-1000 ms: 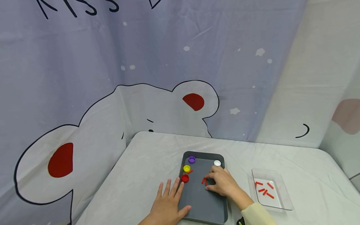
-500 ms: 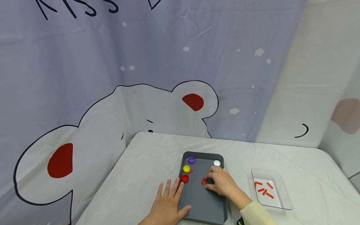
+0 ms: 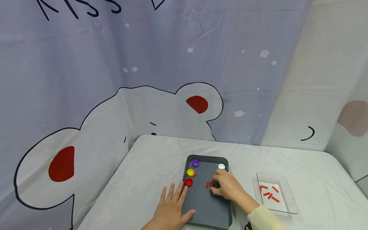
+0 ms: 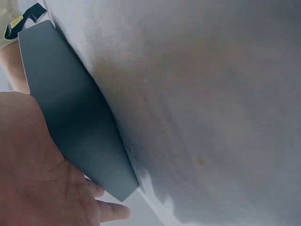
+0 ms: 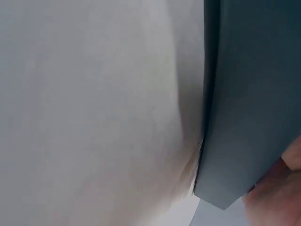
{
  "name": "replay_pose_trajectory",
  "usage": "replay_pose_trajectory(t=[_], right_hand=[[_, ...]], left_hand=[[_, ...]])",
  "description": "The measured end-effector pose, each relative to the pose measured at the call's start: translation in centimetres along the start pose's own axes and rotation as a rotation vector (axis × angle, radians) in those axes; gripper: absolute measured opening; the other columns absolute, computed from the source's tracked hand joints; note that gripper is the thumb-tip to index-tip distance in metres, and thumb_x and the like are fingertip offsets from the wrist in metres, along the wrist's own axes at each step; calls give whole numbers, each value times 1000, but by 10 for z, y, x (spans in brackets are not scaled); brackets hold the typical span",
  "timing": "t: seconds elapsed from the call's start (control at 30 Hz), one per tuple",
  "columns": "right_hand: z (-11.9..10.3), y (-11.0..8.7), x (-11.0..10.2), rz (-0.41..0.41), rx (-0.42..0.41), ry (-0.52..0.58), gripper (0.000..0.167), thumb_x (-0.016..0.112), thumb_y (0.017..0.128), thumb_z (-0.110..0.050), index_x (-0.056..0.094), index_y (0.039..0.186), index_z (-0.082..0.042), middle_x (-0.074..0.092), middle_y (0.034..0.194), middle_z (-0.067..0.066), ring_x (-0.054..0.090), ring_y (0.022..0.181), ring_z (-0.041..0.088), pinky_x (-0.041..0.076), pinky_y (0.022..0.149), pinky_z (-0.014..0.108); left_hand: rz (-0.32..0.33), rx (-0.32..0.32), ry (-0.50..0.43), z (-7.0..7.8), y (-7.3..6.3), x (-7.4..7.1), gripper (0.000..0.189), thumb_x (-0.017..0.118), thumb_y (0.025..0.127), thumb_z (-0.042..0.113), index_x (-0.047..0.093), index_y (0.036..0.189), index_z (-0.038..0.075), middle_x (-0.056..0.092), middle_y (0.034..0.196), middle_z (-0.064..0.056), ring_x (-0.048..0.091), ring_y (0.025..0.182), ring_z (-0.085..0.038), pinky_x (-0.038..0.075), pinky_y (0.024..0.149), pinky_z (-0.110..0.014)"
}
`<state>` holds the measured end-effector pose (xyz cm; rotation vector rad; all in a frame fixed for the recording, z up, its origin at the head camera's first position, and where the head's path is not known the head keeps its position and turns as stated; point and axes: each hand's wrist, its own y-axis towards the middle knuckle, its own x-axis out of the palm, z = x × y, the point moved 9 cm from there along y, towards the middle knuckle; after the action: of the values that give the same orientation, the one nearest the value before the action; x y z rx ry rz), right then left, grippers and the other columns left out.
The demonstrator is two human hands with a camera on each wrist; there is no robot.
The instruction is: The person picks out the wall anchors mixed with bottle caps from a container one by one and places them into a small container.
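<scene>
A dark grey tray [image 3: 202,210] sits on a cloth-covered table [image 3: 149,166]. The left hand [image 3: 171,209] lies flat, fingers spread, on the tray's left edge. The right hand [image 3: 227,187] rests inside the tray, fingers curled at a small red stick [image 3: 211,184], seemingly pinching it, though the view is unclear. Another red stick [image 3: 206,185] lies just left. Purple [image 3: 195,163], yellow [image 3: 190,172], red [image 3: 188,182] and white caps [image 3: 221,166] line the tray's edges. Right of the tray, a clear dish [image 3: 283,209] holds more red sticks.

I can make out only one bit of writing: large black hand-drawn letters at the top edge of the lavender curtain [image 3: 172,48], cut off by the frame; the visible part looks like "SS". I see nothing else legible.
</scene>
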<state>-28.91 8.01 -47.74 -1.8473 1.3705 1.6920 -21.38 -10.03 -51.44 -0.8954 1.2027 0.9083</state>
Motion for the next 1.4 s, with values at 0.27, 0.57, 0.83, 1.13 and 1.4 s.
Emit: replay_pose_trajectory(t=[0.27,0.57,0.83,1.13,1.4], right_hand=[[-4,-7,-15,56,-42,103,17,84,78,-22,75,91,-18,59,86,-6,47,74,1,46,66,23],[-5,-19,-43,193,-76,236,24,87,75,-14,76,96,-18,65,89,-4,61,77,12,52,69,25],[9,-29,-58,235,-55,368,28,86,75,-5,76,98,-16,63,87,-13,58,73,10,51,63,26],[21,-39,-73,251,-38,395,30,84,78,-3,75,100,-22,65,84,-5,59,74,13,50,66,23],[32,-48,-87,292,-49,393,36,84,76,0,74,100,-25,66,84,-5,58,73,11,46,66,21]], left_hand=[[-10,-9,1,-1,0,0,87,41,96,73,34,160,15,24,168,-7,21,152,-42,14,118,-66],[1,-7,-16,1,0,-2,86,43,96,71,35,159,13,25,167,-9,22,152,-43,15,118,-66],[-1,-8,-15,1,0,-2,86,42,96,71,34,160,13,24,168,-8,21,152,-43,13,118,-66],[1,2,-18,0,0,-2,86,42,97,71,34,160,13,24,168,-8,21,152,-44,13,118,-67],[-3,3,-28,1,0,-2,86,42,97,71,33,160,13,24,168,-8,21,152,-44,13,118,-67]])
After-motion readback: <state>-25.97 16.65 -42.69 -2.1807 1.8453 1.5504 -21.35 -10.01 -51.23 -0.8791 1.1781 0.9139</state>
